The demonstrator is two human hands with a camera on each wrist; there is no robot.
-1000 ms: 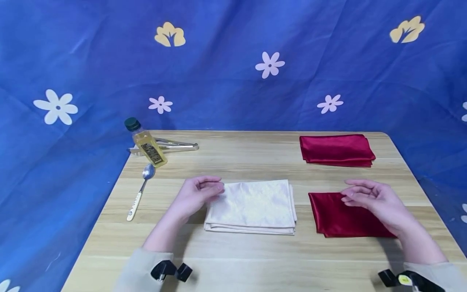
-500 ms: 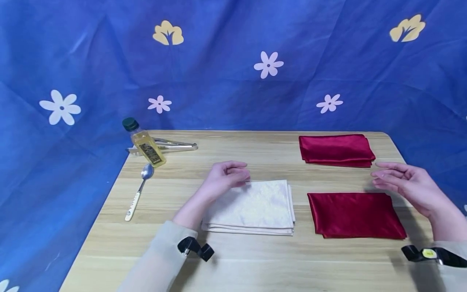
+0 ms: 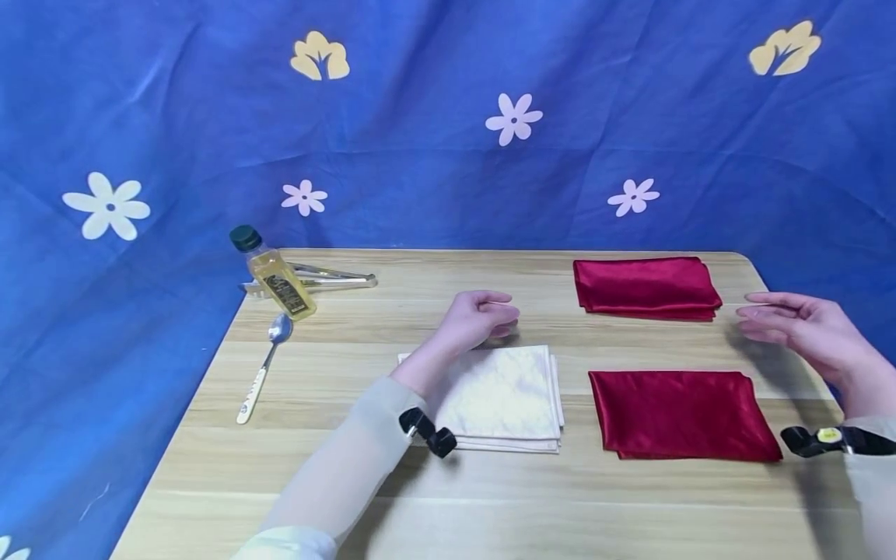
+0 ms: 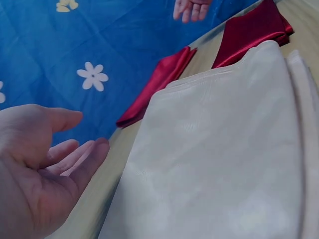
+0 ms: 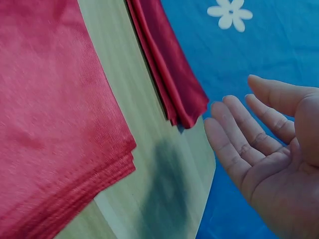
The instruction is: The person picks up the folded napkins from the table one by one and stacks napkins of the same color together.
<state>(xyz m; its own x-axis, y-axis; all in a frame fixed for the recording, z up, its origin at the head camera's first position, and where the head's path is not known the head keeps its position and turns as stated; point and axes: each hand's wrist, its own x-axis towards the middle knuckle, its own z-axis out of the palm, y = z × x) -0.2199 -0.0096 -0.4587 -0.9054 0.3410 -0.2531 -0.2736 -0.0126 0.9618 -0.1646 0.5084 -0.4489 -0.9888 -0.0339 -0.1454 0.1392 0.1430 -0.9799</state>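
A folded white cloth [image 3: 500, 397] lies mid-table, and my left hand [image 3: 479, 320] hovers just past its far edge with nothing in its fingers. In the left wrist view those fingers [image 4: 82, 167] are loosely bent beside the cloth. My right hand [image 3: 805, 330] is above the table's right side, holding nothing. It is nearest to the far folded dark red satin cloth [image 3: 644, 288], just off its right end. A second folded red satin cloth [image 3: 686, 414] lies nearer, to the right of the white one. In the right wrist view the right hand's fingers [image 5: 249, 134] are spread and relaxed.
At the far left a bottle of yellow liquid [image 3: 283, 288] with a green cap stands in front of metal tongs [image 3: 336, 278]. A spoon [image 3: 262, 369] with a patterned white handle lies nearer. A blue flowered curtain [image 3: 420, 155] hangs behind the wooden table [image 3: 490, 513].
My left hand has moved right and away from me, across the white cloth to beyond its far edge. My right hand has moved off the near red cloth, rightward and farther back.
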